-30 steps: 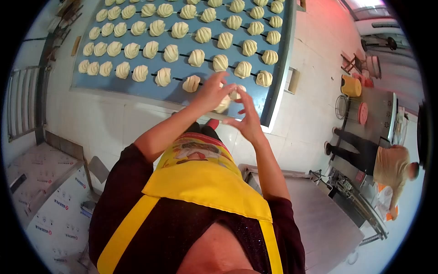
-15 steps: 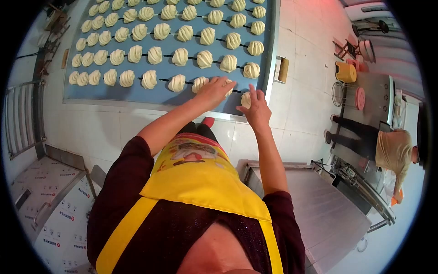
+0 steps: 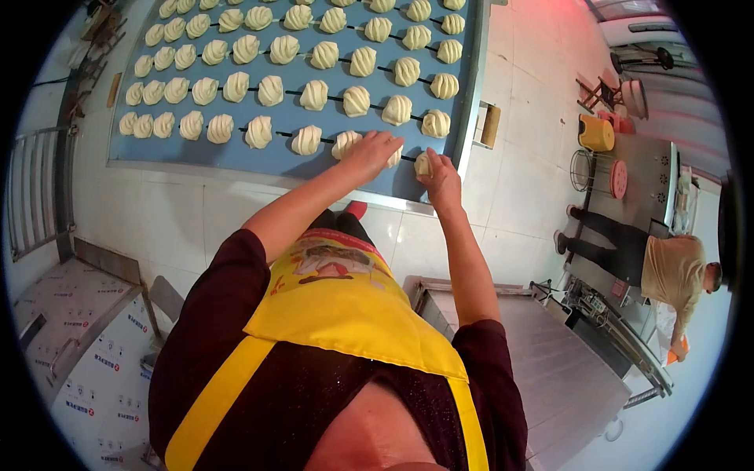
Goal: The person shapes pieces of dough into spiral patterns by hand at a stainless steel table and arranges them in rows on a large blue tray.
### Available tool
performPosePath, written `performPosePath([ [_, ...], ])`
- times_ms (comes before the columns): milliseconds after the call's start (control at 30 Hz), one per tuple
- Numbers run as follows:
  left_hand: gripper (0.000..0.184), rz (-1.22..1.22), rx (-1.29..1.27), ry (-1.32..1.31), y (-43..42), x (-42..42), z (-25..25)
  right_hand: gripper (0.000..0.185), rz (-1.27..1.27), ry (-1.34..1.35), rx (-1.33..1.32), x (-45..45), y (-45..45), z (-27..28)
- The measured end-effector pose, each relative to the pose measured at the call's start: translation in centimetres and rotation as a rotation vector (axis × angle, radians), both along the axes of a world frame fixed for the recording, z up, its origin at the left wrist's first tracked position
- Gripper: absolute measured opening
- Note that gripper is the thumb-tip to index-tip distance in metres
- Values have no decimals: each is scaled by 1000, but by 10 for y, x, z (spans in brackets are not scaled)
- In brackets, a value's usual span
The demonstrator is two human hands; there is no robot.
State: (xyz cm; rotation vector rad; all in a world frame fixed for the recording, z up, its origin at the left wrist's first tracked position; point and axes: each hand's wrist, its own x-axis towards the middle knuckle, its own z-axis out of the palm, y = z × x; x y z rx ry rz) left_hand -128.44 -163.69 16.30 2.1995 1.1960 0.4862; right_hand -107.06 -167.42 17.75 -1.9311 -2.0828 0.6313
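Note:
Several rows of twisted pale dough buns point(image 3: 284, 49) sit on a blue surface point(image 3: 181, 153) with a metal edge. My left hand point(image 3: 371, 155) is over the front row, its curled fingers round a bun point(image 3: 395, 157) that it partly hides. Just right of it, my right hand point(image 3: 442, 184) has its fingertips on the last bun of that row point(image 3: 422, 163), near the surface's right front corner. Another bun point(image 3: 346, 144) lies partly behind my left hand.
A co-worker in a tan top point(image 3: 674, 268) stands at the right by a metal counter point(image 3: 652, 184). A yellow container point(image 3: 597, 133) is near that counter. A metal-topped unit point(image 3: 550, 369) stands at lower right, a railing point(image 3: 35, 192) at far left.
Since the earliest frame, both hands have parted and come down onto the front row. The bun that was between them now rests at the row's right end. The view has shifted slightly.

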Motion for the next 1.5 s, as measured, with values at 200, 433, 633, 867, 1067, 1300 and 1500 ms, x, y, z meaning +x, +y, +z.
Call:
performPosePath([
  [200,60,-8,-7,55,2,3,-9,61,-80,-26,67,-8,-5,-18],
  [433,62,-11,-11,115,0,5,-5,56,-139,-35,58,-11,-2,-18],
  [633,68,120,210,16,18,-32,41,86,-130,-146,-25,-22,11,57],
  [867,65,163,50,324,88,-56,4,83,117,-56,53,-66,107,13],
  [1067,44,38,61,253,92,-59,-4,66,171,-37,41,-64,120,-31],
  [1300,44,11,27,278,99,-61,-1,55,198,11,198,-58,115,-30],
  [1500,50,61,110,195,96,-62,5,46,142,13,137,-65,110,-18],
])
